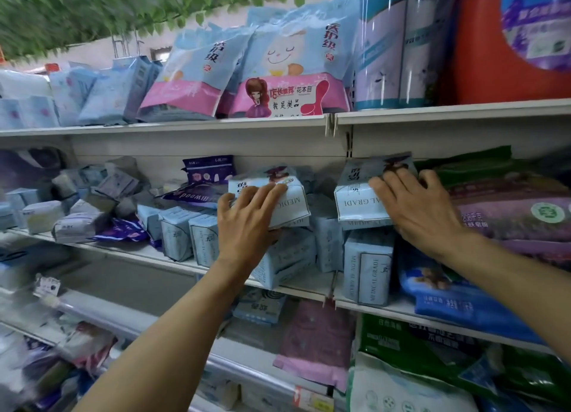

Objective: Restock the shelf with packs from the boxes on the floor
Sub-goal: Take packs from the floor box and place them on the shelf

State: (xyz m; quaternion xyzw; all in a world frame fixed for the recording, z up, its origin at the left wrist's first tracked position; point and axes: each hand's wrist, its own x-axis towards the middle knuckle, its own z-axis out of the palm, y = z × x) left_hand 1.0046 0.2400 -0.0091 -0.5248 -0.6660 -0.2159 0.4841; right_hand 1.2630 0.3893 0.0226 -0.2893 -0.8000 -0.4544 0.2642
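Note:
My left hand [247, 217] holds a light-blue "medical grade" pack [293, 204], fingers spread over its face, thumb hidden beneath. The pack lies tilted on top of upright light-blue packs [204, 241] on the middle shelf [302, 289]. My right hand [420, 207] holds a second, similar pack [355, 198], fingers across its right half. It rests on another upright pack [369, 266] of the same kind. No boxes on the floor are in view.
Large green and purple bags [500, 201] crowd the shelf just right of my right hand. Loose small packs [83, 220] lie at the left. The upper shelf [173, 129] carries blue-pink bags and a red jug [506, 41]. Lower shelves hold more packs.

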